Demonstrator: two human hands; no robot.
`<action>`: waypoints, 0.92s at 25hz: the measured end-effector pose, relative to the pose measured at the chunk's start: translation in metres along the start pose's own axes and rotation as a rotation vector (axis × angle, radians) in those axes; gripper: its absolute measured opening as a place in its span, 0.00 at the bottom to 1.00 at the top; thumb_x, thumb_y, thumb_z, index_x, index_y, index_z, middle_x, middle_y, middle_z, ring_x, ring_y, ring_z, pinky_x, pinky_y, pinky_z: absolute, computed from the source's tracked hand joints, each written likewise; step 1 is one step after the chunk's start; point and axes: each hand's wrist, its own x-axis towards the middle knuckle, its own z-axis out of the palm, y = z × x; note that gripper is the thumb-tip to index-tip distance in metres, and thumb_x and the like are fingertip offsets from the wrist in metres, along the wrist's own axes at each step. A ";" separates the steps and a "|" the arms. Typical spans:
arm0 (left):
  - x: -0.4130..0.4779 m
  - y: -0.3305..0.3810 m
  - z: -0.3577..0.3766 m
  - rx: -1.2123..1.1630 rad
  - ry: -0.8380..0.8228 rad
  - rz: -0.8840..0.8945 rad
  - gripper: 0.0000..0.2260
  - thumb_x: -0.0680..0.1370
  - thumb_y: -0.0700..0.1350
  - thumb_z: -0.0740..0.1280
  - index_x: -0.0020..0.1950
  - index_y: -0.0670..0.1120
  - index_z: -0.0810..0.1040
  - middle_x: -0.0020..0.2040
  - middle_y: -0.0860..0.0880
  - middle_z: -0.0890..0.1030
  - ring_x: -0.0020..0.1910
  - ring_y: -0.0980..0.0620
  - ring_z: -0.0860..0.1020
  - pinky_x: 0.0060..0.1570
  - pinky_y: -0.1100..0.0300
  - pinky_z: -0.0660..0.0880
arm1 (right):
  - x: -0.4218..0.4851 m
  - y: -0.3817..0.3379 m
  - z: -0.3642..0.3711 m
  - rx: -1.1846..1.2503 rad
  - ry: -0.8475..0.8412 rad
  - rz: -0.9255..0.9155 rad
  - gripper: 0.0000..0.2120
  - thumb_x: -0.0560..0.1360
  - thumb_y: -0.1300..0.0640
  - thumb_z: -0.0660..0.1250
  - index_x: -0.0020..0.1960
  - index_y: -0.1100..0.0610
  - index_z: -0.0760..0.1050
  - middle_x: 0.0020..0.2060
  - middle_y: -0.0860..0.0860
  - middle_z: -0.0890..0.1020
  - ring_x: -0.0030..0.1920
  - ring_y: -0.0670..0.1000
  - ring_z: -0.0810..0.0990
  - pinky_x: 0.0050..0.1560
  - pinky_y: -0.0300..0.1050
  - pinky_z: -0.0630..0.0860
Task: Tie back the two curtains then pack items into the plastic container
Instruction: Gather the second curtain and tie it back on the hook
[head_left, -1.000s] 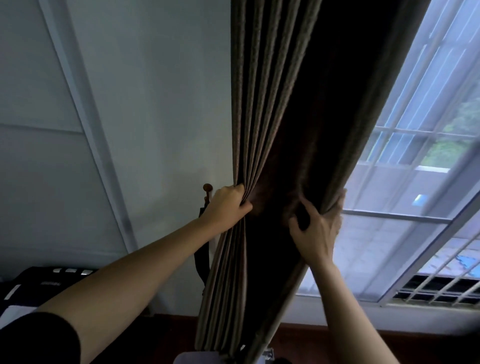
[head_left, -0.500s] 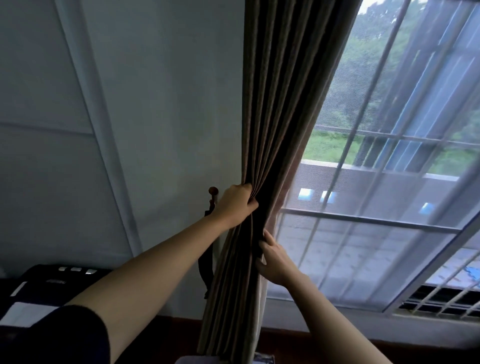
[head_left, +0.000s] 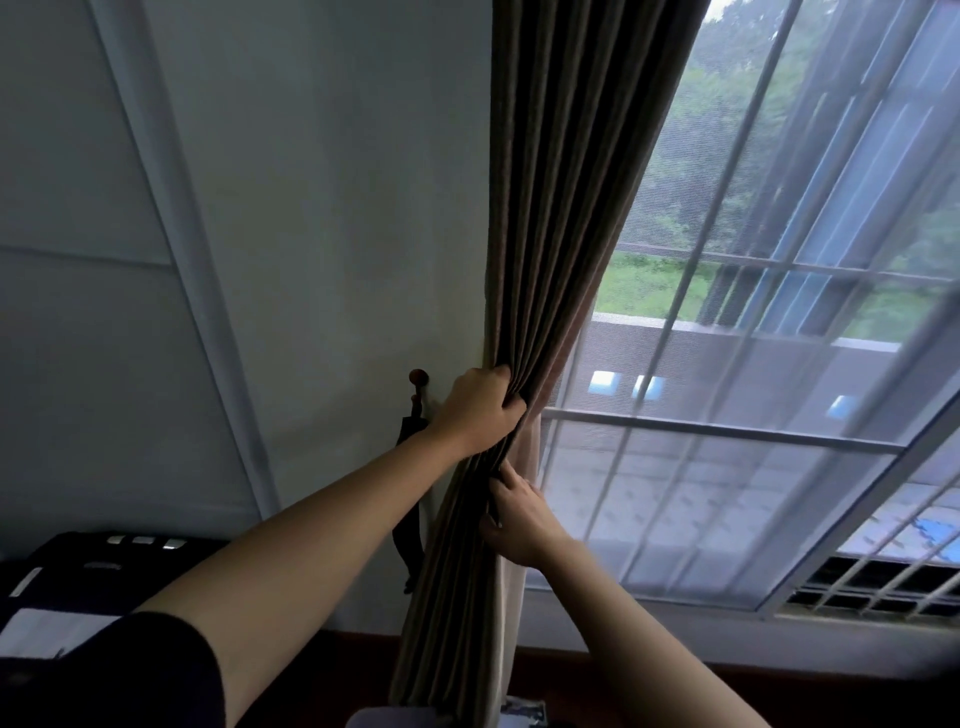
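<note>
I am on the first step, tying back a curtain, and nothing of the packing has begun. The curtain (head_left: 545, 260) hangs at the left side of the window (head_left: 779, 338), drawn into a tight bundle of folds against the wall (head_left: 311, 208).

My left hand (head_left: 478, 410) has its grip clamped on that bundle, fingers curled round the folds from the wall side. My right hand (head_left: 519, 514) sits just below it on the window side. Its thumb is on the front of the cloth and its fingers are tucked up into the folds, so I read that grip as closed on the curtain too, though part of it is hidden by the fabric.

Just beside my left hand a round knob (head_left: 418, 376) stands out from the wall, and a dark strap (head_left: 408, 519) hangs down from it behind the curtain's edge. I take that for the tie-back.

The next move, as I judge it, calls for one hand to hold the whole bundle alone while the other reaches for the strap, passes it round the folds and hooks it back on the knob. The risk is folds slipping loose on the window side as I change hands. I cannot make out the plastic container from here.
</note>
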 end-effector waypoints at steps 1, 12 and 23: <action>-0.001 0.002 -0.001 0.001 -0.001 -0.013 0.11 0.76 0.45 0.63 0.36 0.44 0.66 0.31 0.47 0.73 0.30 0.48 0.73 0.32 0.59 0.66 | 0.000 -0.005 0.002 0.003 -0.016 0.021 0.24 0.73 0.54 0.60 0.68 0.60 0.65 0.74 0.54 0.54 0.69 0.58 0.66 0.65 0.51 0.65; 0.001 0.003 -0.012 0.080 -0.045 -0.100 0.08 0.77 0.43 0.62 0.42 0.40 0.66 0.38 0.42 0.74 0.42 0.40 0.78 0.36 0.56 0.66 | -0.009 -0.013 -0.005 0.201 -0.008 0.047 0.17 0.71 0.58 0.57 0.52 0.55 0.82 0.74 0.42 0.49 0.65 0.54 0.73 0.64 0.45 0.69; -0.043 -0.018 0.011 -0.878 0.353 -0.266 0.19 0.75 0.33 0.60 0.56 0.51 0.56 0.46 0.47 0.75 0.45 0.54 0.77 0.46 0.64 0.77 | 0.085 -0.022 -0.068 1.022 0.585 0.187 0.31 0.78 0.41 0.42 0.76 0.54 0.52 0.74 0.53 0.61 0.75 0.48 0.57 0.75 0.52 0.54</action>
